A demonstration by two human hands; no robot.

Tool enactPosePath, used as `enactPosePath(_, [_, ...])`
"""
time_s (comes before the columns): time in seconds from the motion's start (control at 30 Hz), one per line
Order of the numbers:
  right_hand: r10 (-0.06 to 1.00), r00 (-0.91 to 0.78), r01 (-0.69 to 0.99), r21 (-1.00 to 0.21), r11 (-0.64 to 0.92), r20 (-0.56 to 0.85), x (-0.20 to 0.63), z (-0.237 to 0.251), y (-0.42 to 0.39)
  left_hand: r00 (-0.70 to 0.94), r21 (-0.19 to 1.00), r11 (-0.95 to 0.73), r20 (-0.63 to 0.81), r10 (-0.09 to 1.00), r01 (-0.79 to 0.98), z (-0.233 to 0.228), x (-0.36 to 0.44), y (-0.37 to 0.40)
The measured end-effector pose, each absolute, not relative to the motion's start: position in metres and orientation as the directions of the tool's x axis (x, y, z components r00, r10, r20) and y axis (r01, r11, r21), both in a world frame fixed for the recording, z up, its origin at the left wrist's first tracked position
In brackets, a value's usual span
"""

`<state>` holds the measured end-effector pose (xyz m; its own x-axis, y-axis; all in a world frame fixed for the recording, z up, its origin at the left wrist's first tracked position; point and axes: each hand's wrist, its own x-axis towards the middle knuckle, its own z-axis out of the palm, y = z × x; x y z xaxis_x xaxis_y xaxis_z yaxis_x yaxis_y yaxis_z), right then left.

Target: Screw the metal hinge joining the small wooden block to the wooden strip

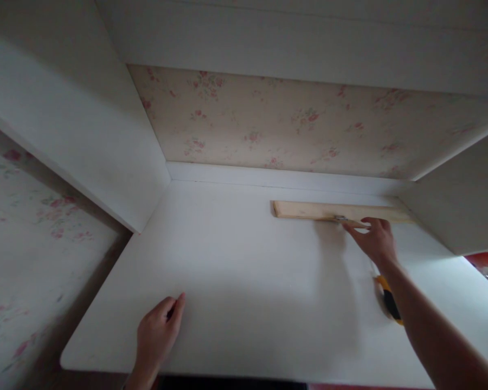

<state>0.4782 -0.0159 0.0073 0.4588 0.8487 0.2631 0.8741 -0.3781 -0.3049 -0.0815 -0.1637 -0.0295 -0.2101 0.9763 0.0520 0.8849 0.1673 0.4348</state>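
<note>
My right hand (376, 238) reaches over the white desktop and pinches a thin, light-brown stick-like piece (358, 223) with a small metallic part at its far end; its exact kind is unclear. That end meets the front edge of a long, pale wooden board (309, 209), which lies flat near the back of the desk. Under my right forearm, partly covered, is a tool with a yellow and black handle (390, 303). My left hand (158, 330) is curled closed at the front left of the desk, thumb along the top. Whatever its fingers may enclose is hidden.
The white desktop (236, 244) ends in a rounded front left corner. White panels rise at the left (93, 119) and right (463, 189), and a white overhead panel (288, 40) hangs above. Flowered wallpaper (268, 122) covers the wall behind. Red items show at the far right edge.
</note>
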Motion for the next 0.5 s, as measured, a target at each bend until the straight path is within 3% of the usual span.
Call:
enactPosePath(0.2, [0.840,0.510,0.851,-0.247,-0.463,0.184,0.476,-0.024,-0.032,-0.193,0.398,0.156,0.053,0.980,0.904,-0.032,-0.082,-0.163])
enactPosePath(0.5, [0.851,0.522,0.839,-0.218,-0.499,0.061,0.474,-0.026,-0.026,-0.199,0.389,0.161,0.060,0.978,0.907,-0.028,-0.080,-0.163])
